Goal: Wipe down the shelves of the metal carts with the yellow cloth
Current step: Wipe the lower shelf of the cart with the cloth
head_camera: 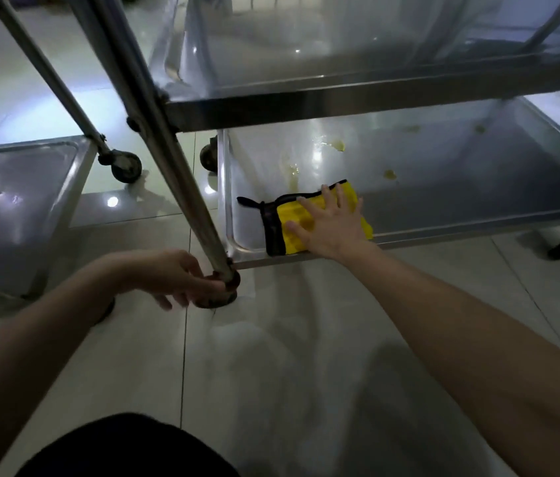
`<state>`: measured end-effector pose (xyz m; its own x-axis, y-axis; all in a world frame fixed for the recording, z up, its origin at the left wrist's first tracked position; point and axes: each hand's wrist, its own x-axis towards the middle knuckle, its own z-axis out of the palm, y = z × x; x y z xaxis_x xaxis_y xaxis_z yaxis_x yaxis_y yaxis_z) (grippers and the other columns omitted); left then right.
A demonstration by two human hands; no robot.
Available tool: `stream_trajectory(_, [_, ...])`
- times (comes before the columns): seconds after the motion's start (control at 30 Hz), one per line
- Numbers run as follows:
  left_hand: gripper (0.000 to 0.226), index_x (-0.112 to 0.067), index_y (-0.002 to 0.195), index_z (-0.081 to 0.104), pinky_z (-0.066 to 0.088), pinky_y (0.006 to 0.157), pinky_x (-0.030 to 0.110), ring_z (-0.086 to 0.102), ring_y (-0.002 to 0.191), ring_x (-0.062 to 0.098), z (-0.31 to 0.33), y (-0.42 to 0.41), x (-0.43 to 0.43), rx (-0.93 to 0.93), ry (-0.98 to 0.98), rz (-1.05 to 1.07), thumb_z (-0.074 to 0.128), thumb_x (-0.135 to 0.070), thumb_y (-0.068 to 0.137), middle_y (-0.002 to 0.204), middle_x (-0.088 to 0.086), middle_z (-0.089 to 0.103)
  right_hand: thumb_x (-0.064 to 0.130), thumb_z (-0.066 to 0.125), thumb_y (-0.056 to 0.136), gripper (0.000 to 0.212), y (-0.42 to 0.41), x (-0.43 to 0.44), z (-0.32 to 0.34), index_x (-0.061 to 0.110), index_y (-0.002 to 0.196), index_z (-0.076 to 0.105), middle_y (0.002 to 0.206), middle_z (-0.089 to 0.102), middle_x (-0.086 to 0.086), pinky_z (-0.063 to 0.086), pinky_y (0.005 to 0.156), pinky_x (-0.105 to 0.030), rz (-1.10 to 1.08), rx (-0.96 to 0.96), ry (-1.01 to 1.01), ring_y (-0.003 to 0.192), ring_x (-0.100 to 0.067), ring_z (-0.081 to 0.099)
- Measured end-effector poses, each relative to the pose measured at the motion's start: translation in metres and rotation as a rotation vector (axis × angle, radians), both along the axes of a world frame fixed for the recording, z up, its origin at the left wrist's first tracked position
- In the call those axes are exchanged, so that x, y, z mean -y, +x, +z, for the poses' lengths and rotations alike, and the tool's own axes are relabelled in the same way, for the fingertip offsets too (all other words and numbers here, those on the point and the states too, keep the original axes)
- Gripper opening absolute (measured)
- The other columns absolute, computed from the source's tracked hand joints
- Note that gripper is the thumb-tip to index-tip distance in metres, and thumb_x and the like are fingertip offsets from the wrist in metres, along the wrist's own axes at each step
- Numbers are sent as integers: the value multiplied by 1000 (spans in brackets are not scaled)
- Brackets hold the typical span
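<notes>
Pressing my right hand (331,225) flat, fingers spread, on the yellow cloth (292,223), I should sweep toward the stains (337,145); my left hand (175,277) grips the cart leg (180,173)

The floor (306,356) is of pale, glossy tiles with thin dark joints. Below the right hand (333,225) it carries soft grey shadows. Above the left hand (175,275), to its left, a bright spot of light (112,201) reflects on one tile.
</notes>
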<state>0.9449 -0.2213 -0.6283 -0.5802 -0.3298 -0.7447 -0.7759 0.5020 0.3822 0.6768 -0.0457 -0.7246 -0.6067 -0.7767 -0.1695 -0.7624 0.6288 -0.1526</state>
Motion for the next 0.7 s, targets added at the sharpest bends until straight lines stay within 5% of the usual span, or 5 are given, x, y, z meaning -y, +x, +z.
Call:
stream_trajectory(0.07, [110,-19,140,57,61,93,41,68,115,20,-19,2,-2,-280,-186,166,83,-80,52,127,1,67,93,7,90,89,13,5,-20,50,168,4,179,-12,-11,-6,122,-78,-15,-2,56,163,-40,-19])
stream_trajectory(0.17, [90,-25,141,60,53,102,40,65,124,15,-35,-18,-10,-813,-89,457,91,-70,70,133,-4,68,97,2,86,91,13,2,-28,54,166,-1,179,-15,-9,-9,121,-78,-35,-46,8,163,-38,-21])
stream_trajectory(0.27, [26,-19,97,75,53,89,30,78,98,9,-38,-43,-20,-1072,-43,552,80,-45,95,96,-2,80,101,2,83,92,8,-9,-30,59,165,3,180,-10,-7,-10,121,-77,-22,-75,-53,164,-37,-15])
stream_trajectory(0.4, [30,-19,74,61,59,62,34,64,52,17,-60,-60,-23,-1193,-110,815,69,-25,102,54,-1,60,100,-2,83,92,5,-14,-42,58,165,2,180,-11,-7,-9,122,-76,-2,-87,-89,164,-38,-13])
stream_trajectory(0.7, [28,-18,78,67,62,86,48,74,68,26,-54,-59,3,-963,-157,796,69,-34,100,63,3,68,95,5,87,93,-9,12,-33,50,168,4,179,-12,-13,-8,123,-75,123,-69,-42,162,-46,-17])
